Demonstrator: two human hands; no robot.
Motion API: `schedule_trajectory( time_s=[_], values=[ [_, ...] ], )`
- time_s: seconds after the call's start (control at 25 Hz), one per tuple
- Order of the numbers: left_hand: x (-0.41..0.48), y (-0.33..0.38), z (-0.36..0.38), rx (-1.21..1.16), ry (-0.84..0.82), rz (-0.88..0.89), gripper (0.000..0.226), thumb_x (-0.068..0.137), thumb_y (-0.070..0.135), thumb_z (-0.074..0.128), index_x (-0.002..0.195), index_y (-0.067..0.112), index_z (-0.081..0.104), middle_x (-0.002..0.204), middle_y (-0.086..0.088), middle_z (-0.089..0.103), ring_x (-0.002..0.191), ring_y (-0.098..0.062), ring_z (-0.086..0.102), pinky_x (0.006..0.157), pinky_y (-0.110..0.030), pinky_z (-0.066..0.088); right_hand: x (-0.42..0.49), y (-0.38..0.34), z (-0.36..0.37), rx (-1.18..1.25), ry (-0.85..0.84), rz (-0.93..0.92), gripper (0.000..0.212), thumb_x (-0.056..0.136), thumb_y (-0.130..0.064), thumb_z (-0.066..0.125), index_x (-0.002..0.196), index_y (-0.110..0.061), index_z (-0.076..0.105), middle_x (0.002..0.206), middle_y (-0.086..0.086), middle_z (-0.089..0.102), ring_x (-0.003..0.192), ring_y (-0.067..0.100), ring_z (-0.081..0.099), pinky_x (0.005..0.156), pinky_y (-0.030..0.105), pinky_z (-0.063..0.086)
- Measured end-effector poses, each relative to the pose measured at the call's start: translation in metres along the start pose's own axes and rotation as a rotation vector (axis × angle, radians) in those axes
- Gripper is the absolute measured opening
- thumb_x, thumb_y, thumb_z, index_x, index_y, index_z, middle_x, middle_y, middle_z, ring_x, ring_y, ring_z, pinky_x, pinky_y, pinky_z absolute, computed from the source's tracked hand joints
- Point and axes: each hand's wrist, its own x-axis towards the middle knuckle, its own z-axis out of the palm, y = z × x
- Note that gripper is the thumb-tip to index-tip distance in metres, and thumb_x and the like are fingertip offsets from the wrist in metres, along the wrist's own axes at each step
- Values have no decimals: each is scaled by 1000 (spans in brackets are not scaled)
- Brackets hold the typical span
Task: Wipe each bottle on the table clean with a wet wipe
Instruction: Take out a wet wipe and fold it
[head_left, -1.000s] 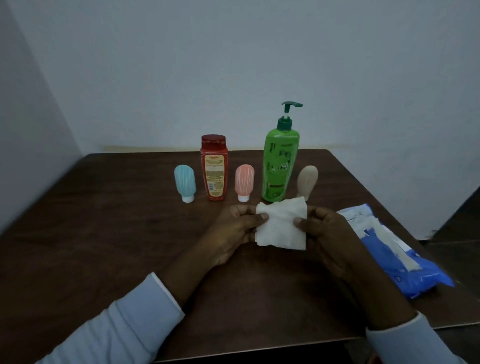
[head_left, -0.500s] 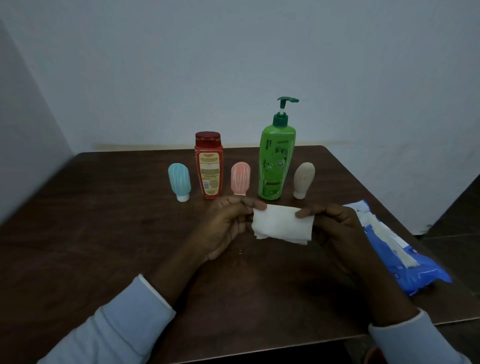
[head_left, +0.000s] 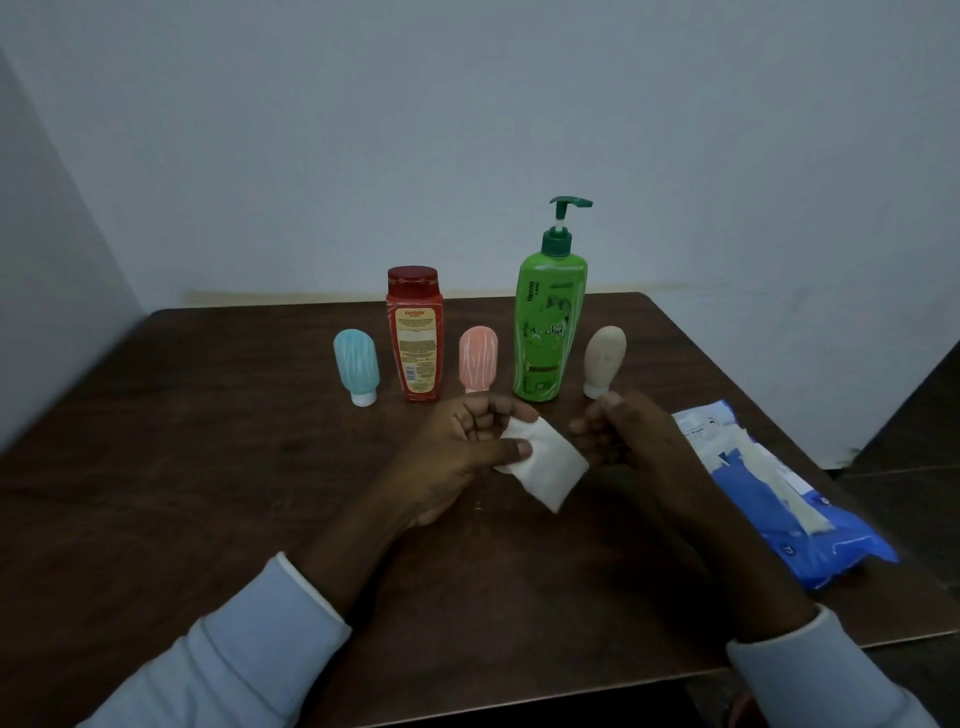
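Several bottles stand in a row at the back of the dark wooden table: a small blue tube, a red bottle, a small pink tube, a tall green pump bottle and a small beige tube. In front of them my left hand pinches a folded white wet wipe between thumb and fingers. My right hand hovers just right of the wipe with its fingers curled and no clear grip on it.
A blue and white pack of wet wipes lies on the table at the right, close to the right edge. Pale walls close in behind and at the left. The floor drops away at the right.
The wipe, held spread between both hands before, is now folded smaller and held by my left hand alone. My right hand has come off its right edge.
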Motion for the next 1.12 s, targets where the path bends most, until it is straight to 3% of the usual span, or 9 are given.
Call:
schedule_trajectory(
  time_s=[0.08, 0.2, 0.36, 0.52, 0.6, 0.72, 0.88, 1.04, 1.12],
  values=[
    [-1, 0, 1, 40, -43, 2, 43, 84, -16, 71, 122, 5, 69, 114, -12, 76, 105, -22, 73, 85, -30, 61, 1, -8, 8, -53, -107, 23, 15, 98, -29, 54, 91, -21, 65, 88, 6, 70, 84, 2, 68, 74, 28, 54],
    [0, 3, -2, 44, -36, -19, 58, 84, -17, 71, 135, 9, 62, 121, -19, 74, 112, -29, 72, 91, -37, 61, 8, -7, 9, -300, -307, -9, 10, 93, -28, 63, 93, -24, 73, 94, -5, 73, 87, 5, 69, 72, 22, 54],
    [6, 3, -7, -106, 91, -51, 58, 85, -15, 69, 136, 12, 60, 116, -25, 73, 112, -37, 71, 99, -51, 55, 14, 2, 7, -211, -247, 80, 14, 91, -28, 67, 88, -16, 72, 93, -1, 74, 86, 14, 70, 72, 31, 55],
    [7, -2, 8, -439, 81, -248, 47, 88, 12, 73, 133, 7, 60, 131, -21, 70, 125, -40, 66, 107, -62, 49, 15, 4, 15, 107, -95, 186, 17, 92, -20, 65, 99, -6, 69, 96, 5, 76, 87, 19, 74, 68, 35, 60],
    [5, -4, 14, -422, 27, -275, 54, 85, 11, 75, 137, 8, 59, 132, -20, 69, 122, -40, 67, 102, -60, 54, 16, 6, 15, 136, -53, 207, 17, 92, -20, 65, 101, -6, 69, 97, 5, 76, 88, 20, 74, 66, 38, 61],
    [6, -6, 14, -340, 85, -238, 64, 84, -10, 73, 141, 12, 53, 127, -20, 72, 117, -37, 71, 91, -54, 61, 16, 7, 13, 133, -47, 224, 18, 90, -21, 66, 104, -10, 68, 100, 3, 75, 91, 20, 74, 71, 42, 61],
    [8, -6, 10, -320, 129, -155, 67, 84, -16, 70, 142, 13, 53, 124, -25, 71, 118, -37, 70, 94, -56, 60, 16, 11, 9, 225, -67, 179, 31, 85, -16, 69, 116, -13, 65, 109, 6, 74, 97, 30, 72, 75, 52, 59],
    [8, -7, 7, -305, 105, -76, 71, 83, -16, 69, 143, 18, 55, 115, -21, 75, 109, -31, 73, 90, -50, 61, 15, 13, 8, 346, -45, 128, 16, 88, -3, 63, 99, -8, 73, 106, 32, 65, 89, 44, 59, 55, 37, 56],
    [9, -8, 5, -282, 83, -47, 68, 87, -17, 64, 144, 18, 55, 111, -17, 77, 107, -29, 72, 92, -51, 56, 15, 13, 8, 363, -55, 103, 19, 91, 2, 57, 93, -4, 74, 105, 30, 66, 88, 42, 56, 53, 35, 54]
  ],
)
